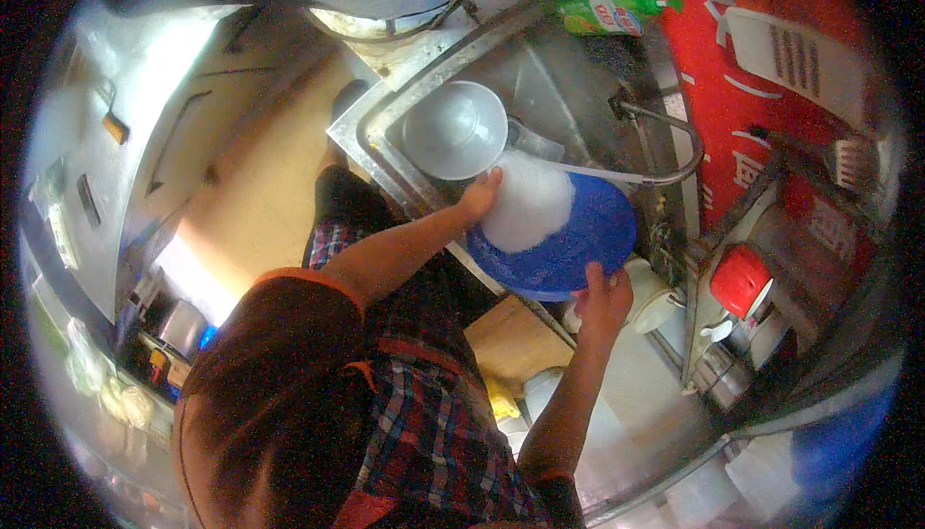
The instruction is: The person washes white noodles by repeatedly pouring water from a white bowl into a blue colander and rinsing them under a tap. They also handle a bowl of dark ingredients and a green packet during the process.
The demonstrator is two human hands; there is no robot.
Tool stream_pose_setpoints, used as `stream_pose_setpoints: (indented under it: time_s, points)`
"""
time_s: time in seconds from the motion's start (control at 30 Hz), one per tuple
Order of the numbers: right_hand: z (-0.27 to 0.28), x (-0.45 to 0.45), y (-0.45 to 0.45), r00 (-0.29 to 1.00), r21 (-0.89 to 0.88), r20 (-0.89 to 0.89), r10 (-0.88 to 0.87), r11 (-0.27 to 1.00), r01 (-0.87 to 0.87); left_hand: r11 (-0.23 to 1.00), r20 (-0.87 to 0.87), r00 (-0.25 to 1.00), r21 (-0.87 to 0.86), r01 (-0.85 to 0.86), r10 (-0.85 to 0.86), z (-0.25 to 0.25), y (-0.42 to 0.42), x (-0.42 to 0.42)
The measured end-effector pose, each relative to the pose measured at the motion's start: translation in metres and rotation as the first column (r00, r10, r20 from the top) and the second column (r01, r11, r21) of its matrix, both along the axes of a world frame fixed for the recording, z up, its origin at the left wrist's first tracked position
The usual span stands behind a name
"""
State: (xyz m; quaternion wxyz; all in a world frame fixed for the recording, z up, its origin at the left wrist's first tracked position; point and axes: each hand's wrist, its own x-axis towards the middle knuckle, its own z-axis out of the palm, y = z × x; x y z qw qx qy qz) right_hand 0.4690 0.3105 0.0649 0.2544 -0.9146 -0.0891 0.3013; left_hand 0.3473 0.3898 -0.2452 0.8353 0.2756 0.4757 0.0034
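A round blue plastic basin or strainer (600, 225) is tilted at the sink's near edge, with a white mass (531, 204) covering its left half. What the white mass is made of, I cannot tell. My left hand (483, 195) holds the left side, thumb up against the white mass, between it and a pale translucent bowl (455, 130). On the near right rim, my right hand (604, 298) grips the blue plastic with the thumb on top. A curved metal faucet (694, 142) with a pale tube (600, 169) reaches over the basin's far edge.
The metal sink (556, 88) holds the bowl and a clear container (535, 140). Beyond lies a green soap bottle (607, 7). To the right are a whitish pot (650, 298) and a rack with a red cup (741, 281). A cardboard piece (517, 345) lies below.
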Motion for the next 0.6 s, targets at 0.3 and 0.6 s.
stream_pose_setpoints:
  time_s: [0.3,0.6]
  points:
    - [0.003,-0.002,0.029,0.997,0.027,-0.027,-0.069,0.997,0.069,0.956,-0.093,0.996,0.290,0.044,-0.017,-0.005,-0.003,0.005]
    - [0.015,0.001,0.008,0.987,0.039,-0.088,-0.136,0.989,0.139,0.864,-0.154,0.974,0.452,0.222,-0.169,-0.030,-0.014,0.002]
